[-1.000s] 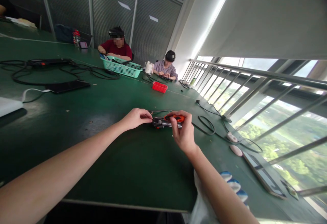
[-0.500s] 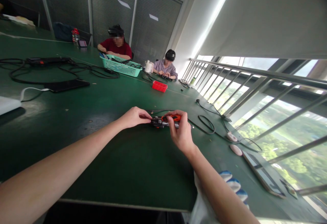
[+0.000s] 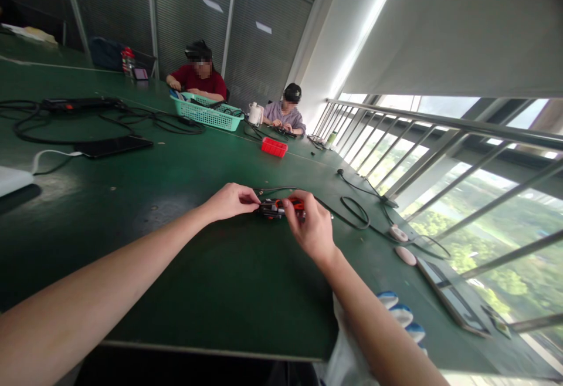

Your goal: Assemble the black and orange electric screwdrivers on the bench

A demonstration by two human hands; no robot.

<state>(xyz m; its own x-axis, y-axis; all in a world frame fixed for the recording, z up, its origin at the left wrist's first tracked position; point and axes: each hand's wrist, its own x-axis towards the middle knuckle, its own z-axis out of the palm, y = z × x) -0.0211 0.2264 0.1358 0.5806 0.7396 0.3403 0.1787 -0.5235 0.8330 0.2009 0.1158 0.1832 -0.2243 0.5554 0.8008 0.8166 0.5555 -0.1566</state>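
Observation:
A small black and orange tool lies on the green table in front of me. My left hand pinches its left end with curled fingers. My right hand is closed over its right end, covering most of the orange handle. A thin black cable runs away from the tool towards the right.
A coiled black cable and two pale oval objects lie to the right, near a flat tablet. Farther off stand a red tray and a teal basket, where two other people sit. Cables and a dark tablet lie left.
My right hand has slid left along the tool, covering more of the orange handle. My left hand stays pinched on the left end.

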